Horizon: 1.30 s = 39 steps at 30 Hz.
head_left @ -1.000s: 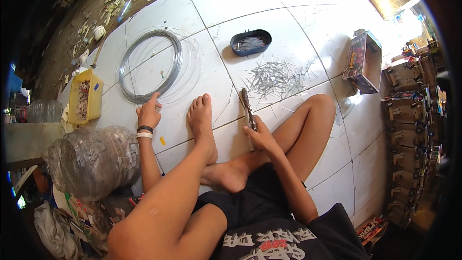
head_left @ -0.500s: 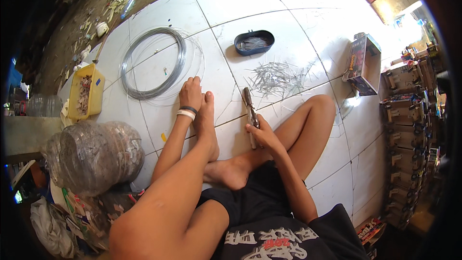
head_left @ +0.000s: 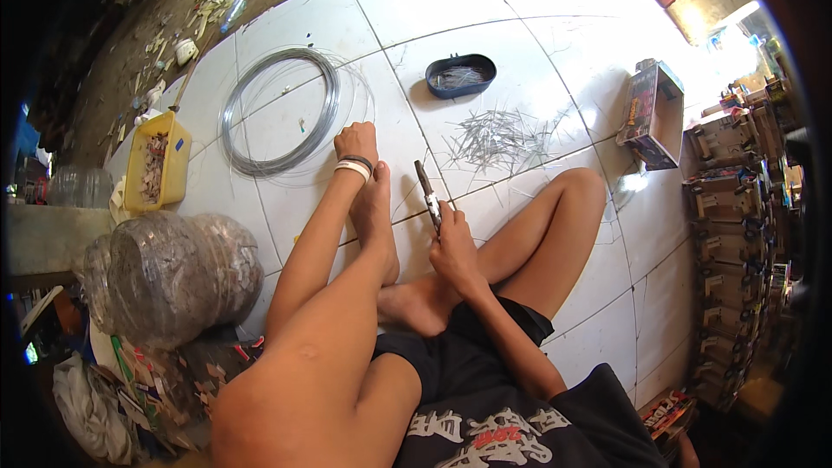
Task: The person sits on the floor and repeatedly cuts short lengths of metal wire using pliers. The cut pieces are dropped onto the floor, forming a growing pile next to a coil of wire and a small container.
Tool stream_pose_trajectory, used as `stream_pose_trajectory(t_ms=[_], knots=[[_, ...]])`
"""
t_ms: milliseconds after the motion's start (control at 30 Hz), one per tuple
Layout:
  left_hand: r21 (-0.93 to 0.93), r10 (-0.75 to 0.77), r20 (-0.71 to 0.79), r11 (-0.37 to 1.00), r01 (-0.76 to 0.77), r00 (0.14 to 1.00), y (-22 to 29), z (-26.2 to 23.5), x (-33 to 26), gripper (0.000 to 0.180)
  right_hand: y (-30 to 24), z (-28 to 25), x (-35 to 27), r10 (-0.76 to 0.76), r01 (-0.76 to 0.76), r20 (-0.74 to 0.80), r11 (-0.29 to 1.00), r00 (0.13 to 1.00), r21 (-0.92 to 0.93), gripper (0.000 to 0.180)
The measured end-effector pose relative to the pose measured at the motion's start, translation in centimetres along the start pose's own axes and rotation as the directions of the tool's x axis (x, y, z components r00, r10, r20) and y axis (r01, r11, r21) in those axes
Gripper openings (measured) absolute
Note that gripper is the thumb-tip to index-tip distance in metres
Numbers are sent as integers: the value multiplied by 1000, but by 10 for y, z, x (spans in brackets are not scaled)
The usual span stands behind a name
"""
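Note:
My right hand (head_left: 452, 247) is wrapped round the handles of a pair of pliers (head_left: 426, 186), whose dark jaws point up and away over the tiles. My left hand (head_left: 355, 142), with a dark and a white band at the wrist, is closed just beyond my left foot (head_left: 373, 199). Loose loops from the coil of silver wire (head_left: 332, 113) run up to this fist; the wire inside the fingers is hidden. Ahead of the pliers lies a scattered pile of short cut wires (head_left: 503, 137). Behind it, an oval dark blue container (head_left: 475, 76) holds more cut pieces.
A yellow tub (head_left: 178, 160) with scraps stands at left, near a large clear plastic jug (head_left: 173, 277). An open cardboard box (head_left: 650, 117) sits at right, before stacked wooden pieces (head_left: 724, 251). My bent legs frame the white tiled floor (head_left: 607, 295).
My right hand has turned and moved slightly left with the pliers, its grip now further round the handles. My left hand has risen a little and shifted right, its fingers more curled.

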State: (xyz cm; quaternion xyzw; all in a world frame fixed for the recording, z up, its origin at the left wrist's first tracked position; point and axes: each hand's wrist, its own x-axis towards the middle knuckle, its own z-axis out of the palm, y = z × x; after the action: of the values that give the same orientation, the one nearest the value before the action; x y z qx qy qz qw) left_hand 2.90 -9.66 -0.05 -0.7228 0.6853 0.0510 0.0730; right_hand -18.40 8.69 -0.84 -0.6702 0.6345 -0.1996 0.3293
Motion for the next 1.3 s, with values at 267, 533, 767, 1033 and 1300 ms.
stream_pose_trajectory(t_ms=[267,533,767,1033,1300], knots=[[193,-36,-11,981,38,999,12,8,11,12,4,-12,-3,-82,85,-82,996,993,36,64],[-130,-6,9,992,7,1000,-7,8,-9,8,7,-8,6,-109,79,-103,963,989,-257,69],[-182,-95,-175,981,63,980,-15,18,-23,8,1,-2,13,-117,96,-49,943,992,-318,70],[-128,-135,-16,983,132,991,-13,1,19,12,5,2,13,-159,124,-87,939,983,-320,72],[-338,-46,-23,941,36,999,-12,-24,-9,20,9,-7,13,-155,138,-39,950,987,-281,72]])
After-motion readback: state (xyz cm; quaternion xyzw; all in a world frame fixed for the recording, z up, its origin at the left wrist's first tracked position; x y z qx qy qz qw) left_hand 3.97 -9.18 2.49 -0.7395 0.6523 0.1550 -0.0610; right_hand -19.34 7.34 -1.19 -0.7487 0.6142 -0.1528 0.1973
